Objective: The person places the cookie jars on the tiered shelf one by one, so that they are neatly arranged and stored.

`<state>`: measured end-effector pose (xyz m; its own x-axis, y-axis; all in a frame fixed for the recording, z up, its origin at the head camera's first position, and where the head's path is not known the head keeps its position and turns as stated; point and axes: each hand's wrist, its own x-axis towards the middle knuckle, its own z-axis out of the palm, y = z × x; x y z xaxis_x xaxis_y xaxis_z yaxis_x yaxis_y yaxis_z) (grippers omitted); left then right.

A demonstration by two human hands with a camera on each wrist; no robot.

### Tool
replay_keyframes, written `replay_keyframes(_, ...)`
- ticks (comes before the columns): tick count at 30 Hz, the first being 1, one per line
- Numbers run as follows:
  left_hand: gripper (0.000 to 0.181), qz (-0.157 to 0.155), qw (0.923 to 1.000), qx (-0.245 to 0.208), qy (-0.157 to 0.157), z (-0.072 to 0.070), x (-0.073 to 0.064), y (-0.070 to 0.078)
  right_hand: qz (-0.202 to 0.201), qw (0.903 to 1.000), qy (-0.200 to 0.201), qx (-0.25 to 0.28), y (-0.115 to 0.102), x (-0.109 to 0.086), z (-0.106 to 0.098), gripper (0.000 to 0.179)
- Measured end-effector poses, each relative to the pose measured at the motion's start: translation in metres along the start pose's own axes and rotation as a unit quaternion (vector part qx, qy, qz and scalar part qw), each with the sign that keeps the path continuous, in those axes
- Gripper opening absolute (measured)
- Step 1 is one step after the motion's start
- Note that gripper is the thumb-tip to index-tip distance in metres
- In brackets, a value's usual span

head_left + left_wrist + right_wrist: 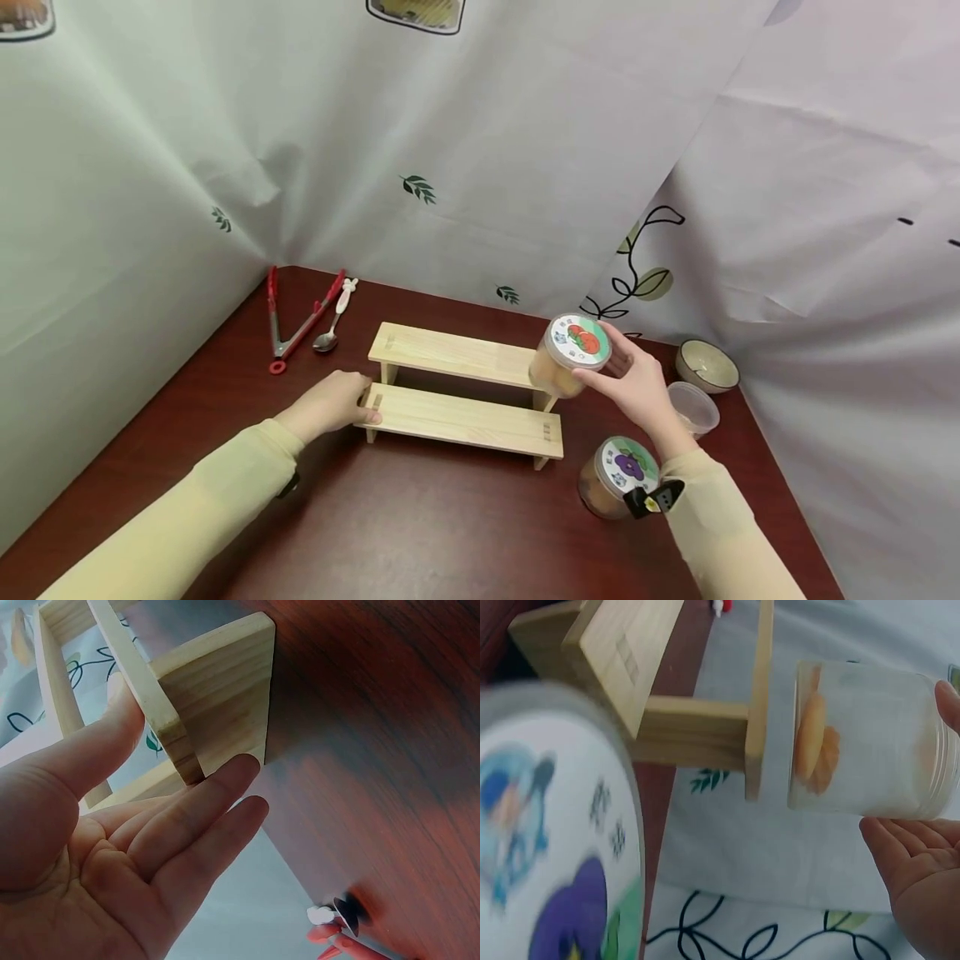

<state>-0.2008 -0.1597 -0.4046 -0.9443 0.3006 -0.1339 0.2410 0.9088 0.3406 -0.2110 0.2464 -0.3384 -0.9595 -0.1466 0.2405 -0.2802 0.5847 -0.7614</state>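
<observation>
My left hand [333, 404] grips the left end of a two-step wooden shelf [461, 421], thumb over the lower step and fingers beside its end. In the left wrist view the fingers [199, 814] reach past that board's edge. With my right hand [641, 387] I hold a clear jar [553, 371] by its lid, which shows a red tomato picture. The jar tilts beside the right end of the upper step. Golden biscuits [817, 746] lie at its bottom in the right wrist view. A second jar [596, 492] with a purple picture on its lid stands below my right wrist.
Red-handled tongs [294, 343] and a spoon [326, 341] with a white handle lie at the back left. A cream bowl [707, 367] and a clear plastic tub [697, 407] are at the back right. Printed white cloth [480, 150] hangs behind the dark table.
</observation>
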Motion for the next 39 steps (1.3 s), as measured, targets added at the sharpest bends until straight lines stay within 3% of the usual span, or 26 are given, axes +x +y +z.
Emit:
replay_keyframes(17,0.036,0.009,0.9999,-0.007,0.013,-0.001,0.0,-0.003,-0.024,0.9974,-0.039,0.055,-0.036,0.029,0.049,0.083)
replay_keyframes(26,0.042,0.003,0.9998,-0.018,0.005,0.001,0.002,-0.008,-0.032,0.9941,-0.053,0.089,-0.042,0.045,0.076,0.084)
replay_keyframes(33,0.037,0.005,0.9997,-0.021,0.009,-0.001,0.002,-0.007,-0.042,0.9911,-0.061,0.111,-0.052,0.056,0.096,0.084)
replay_keyframes(39,0.036,0.011,0.9997,-0.019,0.012,-0.001,0.001,-0.005,-0.057,0.9898,-0.078,0.104,-0.06,0.061,0.111,0.086)
